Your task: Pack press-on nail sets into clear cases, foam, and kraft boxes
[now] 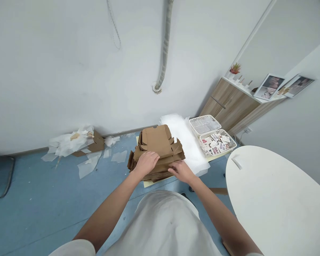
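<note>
Left hand [148, 162] down on the near edge of the stack [158, 161], fingers close together and lightly bent; right hand [183, 171] at the near right side, fingers curled, thumb apart, any pinch impossible to tell. Stack straight ahead, just under both palms, with the top box [157, 139] running lengthwise away from the body; left hand nearer to that one, right hand closer to the loose flaps. Brown cardboard all through, flat and matte, slotted tabs sticking out, layers uneven. Just right of that, soft white sheets [196, 151], smooth and thin-edged; then two perforated plastic baskets [220, 153], one with small printed cards [214, 145]. Farther right, a glossy, rounded white table [277, 199]; well off left, crumpled, translucent wrap [69, 144] on blue floor [42, 199].
</note>
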